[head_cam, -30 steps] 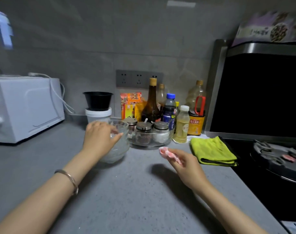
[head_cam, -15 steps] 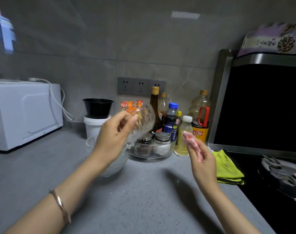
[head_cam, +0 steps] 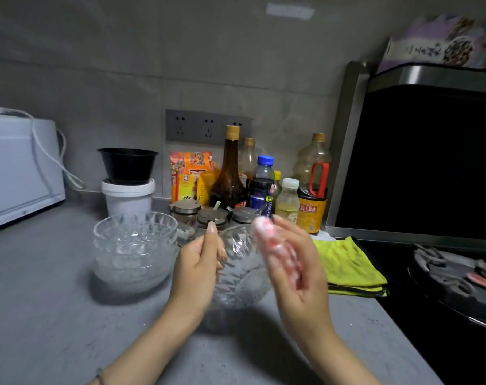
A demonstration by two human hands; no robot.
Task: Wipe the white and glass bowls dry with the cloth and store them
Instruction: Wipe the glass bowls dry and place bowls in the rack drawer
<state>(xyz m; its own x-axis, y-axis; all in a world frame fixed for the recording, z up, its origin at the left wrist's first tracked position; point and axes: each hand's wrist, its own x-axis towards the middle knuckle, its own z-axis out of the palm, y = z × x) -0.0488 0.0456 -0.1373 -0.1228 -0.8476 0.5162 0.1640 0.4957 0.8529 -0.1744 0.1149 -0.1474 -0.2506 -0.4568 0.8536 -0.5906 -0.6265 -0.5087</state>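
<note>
My left hand grips a cut-glass bowl by its rim and holds it tilted above the grey counter. My right hand, blurred by motion, holds a small pink and white cloth against the bowl's right rim. A stack of matching glass bowls stands on the counter to the left. No white bowl can be made out.
A folded yellow cloth lies to the right, beside a black hob. Behind stand bottles, lidded spice jars, a white tub with a black bowl on top, and a white microwave.
My left hand lifted one glass bowl off the stack and brought it down to the centre. My right hand came over with the pink cloth and meets the bowl.
</note>
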